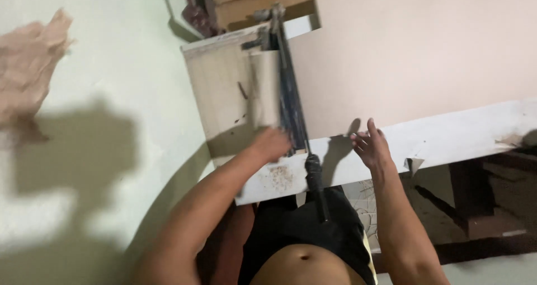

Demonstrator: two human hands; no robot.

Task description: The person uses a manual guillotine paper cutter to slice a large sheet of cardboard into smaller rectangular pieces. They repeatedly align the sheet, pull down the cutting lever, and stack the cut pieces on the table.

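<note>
My left hand [272,143] presses the cut strip [264,89] flat at the cutter's [291,95] near edge; my right hand [370,148], fingers spread, steadies the big, thin, floppy sheet [414,55].

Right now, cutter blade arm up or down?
Down: the blade arm lies flat along the cutter board, handle toward the person.

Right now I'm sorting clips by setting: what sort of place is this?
Likely a small paper or card cutting workshop: a lever paper cutter on a worn white bench, a large pinkish sheet, crumpled paper on the floor.
</note>
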